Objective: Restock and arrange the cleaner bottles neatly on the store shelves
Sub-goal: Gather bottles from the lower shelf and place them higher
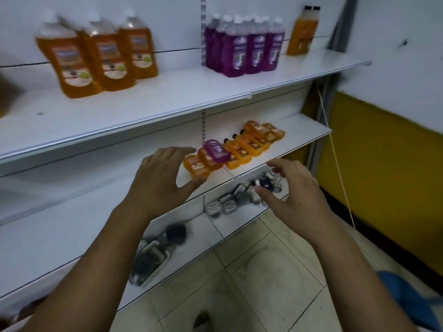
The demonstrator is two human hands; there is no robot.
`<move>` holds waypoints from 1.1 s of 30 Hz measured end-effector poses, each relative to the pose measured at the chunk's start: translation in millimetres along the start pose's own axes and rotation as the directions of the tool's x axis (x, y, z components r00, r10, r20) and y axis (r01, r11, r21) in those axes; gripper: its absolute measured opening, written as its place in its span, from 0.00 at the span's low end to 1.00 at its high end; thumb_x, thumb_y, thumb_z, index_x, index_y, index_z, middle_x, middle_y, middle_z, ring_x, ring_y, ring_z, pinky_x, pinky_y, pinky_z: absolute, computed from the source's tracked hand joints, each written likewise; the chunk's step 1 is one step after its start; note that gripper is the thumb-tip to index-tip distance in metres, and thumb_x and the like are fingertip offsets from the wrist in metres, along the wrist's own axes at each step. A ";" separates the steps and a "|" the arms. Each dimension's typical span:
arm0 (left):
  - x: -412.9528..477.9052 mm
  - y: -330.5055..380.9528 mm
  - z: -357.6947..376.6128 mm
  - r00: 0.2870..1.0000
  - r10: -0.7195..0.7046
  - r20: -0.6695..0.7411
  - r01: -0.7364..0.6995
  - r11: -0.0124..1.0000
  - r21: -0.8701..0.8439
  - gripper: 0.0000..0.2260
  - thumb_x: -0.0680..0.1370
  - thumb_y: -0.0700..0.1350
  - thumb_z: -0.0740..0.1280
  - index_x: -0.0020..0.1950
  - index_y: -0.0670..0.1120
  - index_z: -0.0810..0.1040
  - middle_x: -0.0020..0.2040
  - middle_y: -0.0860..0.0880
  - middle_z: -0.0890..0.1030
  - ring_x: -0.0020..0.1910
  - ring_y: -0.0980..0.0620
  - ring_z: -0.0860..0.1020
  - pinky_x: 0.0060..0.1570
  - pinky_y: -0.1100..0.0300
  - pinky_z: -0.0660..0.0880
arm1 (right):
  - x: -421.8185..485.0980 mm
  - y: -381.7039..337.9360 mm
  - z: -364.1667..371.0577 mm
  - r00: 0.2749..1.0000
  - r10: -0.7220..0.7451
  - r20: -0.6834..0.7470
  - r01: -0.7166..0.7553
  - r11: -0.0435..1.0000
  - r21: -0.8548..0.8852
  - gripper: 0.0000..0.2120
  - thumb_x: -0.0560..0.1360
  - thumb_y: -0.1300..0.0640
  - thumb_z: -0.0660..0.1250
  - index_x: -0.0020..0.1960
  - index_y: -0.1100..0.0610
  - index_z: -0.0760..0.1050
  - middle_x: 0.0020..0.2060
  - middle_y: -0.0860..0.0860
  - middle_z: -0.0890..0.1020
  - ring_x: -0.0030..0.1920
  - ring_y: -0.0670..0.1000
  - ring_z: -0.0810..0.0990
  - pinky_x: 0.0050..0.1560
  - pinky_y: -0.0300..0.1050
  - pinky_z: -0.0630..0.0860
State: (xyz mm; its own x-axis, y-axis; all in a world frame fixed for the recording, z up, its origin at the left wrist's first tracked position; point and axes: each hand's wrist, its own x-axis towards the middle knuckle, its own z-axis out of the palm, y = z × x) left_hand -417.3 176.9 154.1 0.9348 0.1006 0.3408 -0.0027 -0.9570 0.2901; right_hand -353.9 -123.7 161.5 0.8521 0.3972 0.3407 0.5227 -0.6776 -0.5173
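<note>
Along the middle shelf, the landmark for everything else, runs a row of small orange bottles. They lie flat, side by side, slanting from its back right toward its front edge. Above the middle shelf, the upper shelf carries three large orange bottles at the left and a tight block of purple bottles further right. The large ones look tilted, though blur and lens bend make that uncertain. Below it, a lower shelf holds grey soap dishes and brushes.

Both hands reach toward the middle shelf and hold nothing. The left hand hovers at the near end of the row, fingers spread and thumb well apart from them. I cannot tell whether the thumb touches the nearest bottle. The right hand hangs just in front of the shelf's front edge, fingers loosely apart.

One small purple bottle lies on top of the orange ones near the left hand, out of place and unsupported at its sides.

The likely trouble:
- Nudging the orange bottles beneath could roll the purple one off.
- The nearest bottles sit close to the front edge, so a sweep from the left hand may push them over onto the lower shelf or the tiled floor.
- Smooth, flat-lying bottles would probably slide rather than stay put.
</note>
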 end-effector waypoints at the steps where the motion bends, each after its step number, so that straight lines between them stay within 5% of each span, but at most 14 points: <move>1: 12.0 5.7 10.7 1.000 0.012 0.005 -0.012 1.000 -0.009 0.32 0.76 0.73 0.60 0.74 0.56 0.70 0.70 0.53 0.78 0.68 0.48 0.76 0.66 0.44 0.71 | 5.3 12.2 -2.0 1.000 0.014 -0.004 -0.014 1.000 -0.007 0.28 0.75 0.39 0.72 0.71 0.44 0.70 0.61 0.43 0.75 0.61 0.46 0.74 0.62 0.56 0.77; 8: 93.0 12.4 89.1 0.992 -0.022 0.122 0.026 0.999 -0.039 0.36 0.74 0.76 0.54 0.75 0.57 0.69 0.71 0.52 0.77 0.69 0.48 0.75 0.68 0.44 0.72 | 72.1 86.8 7.8 0.998 0.058 0.023 -0.058 0.998 -0.002 0.27 0.74 0.36 0.69 0.70 0.43 0.70 0.61 0.44 0.76 0.62 0.48 0.76 0.62 0.60 0.78; 20: 178.5 -44.2 172.8 0.931 -0.264 0.253 0.279 0.960 -0.027 0.35 0.73 0.74 0.59 0.75 0.57 0.71 0.67 0.50 0.79 0.62 0.46 0.78 0.59 0.50 0.76 | 215.2 153.0 84.6 0.971 0.033 0.236 -0.062 0.992 0.114 0.27 0.76 0.39 0.72 0.71 0.43 0.69 0.62 0.43 0.75 0.61 0.46 0.76 0.57 0.48 0.78; 23: 174.4 -55.9 211.2 0.849 -0.425 0.314 0.468 0.881 -0.074 0.31 0.76 0.70 0.67 0.75 0.57 0.71 0.68 0.50 0.79 0.62 0.47 0.79 0.59 0.51 0.78 | 242.2 171.8 115.7 0.950 0.010 0.311 -0.078 0.975 0.208 0.25 0.77 0.41 0.73 0.70 0.44 0.70 0.62 0.43 0.74 0.57 0.45 0.76 0.52 0.47 0.77; 27: 175.7 -63.0 254.1 0.662 -0.621 0.419 0.737 0.642 -0.213 0.28 0.78 0.60 0.72 0.74 0.51 0.71 0.67 0.45 0.77 0.60 0.51 0.77 0.56 0.59 0.73 | 269.6 213.4 170.3 0.898 0.009 0.440 -0.146 0.950 0.278 0.26 0.73 0.35 0.74 0.67 0.43 0.70 0.59 0.44 0.77 0.54 0.47 0.78 0.48 0.48 0.79; 33: 198.6 -99.4 303.0 0.409 -0.800 0.440 0.905 0.293 -0.308 0.35 0.78 0.58 0.74 0.78 0.43 0.64 0.71 0.41 0.76 0.63 0.43 0.79 0.55 0.55 0.74 | 310.5 228.9 251.8 0.830 0.021 0.558 -0.277 0.883 0.379 0.35 0.73 0.37 0.76 0.75 0.44 0.66 0.66 0.43 0.78 0.64 0.48 0.79 0.60 0.51 0.79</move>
State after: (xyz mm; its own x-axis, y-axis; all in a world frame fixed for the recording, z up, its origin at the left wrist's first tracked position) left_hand -123.7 209.6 -78.0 0.5408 0.6867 -0.4858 0.7356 -0.1059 0.6691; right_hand 36.7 0.4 -48.8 0.7320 0.6607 -0.1662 0.2352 -0.4740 -0.8485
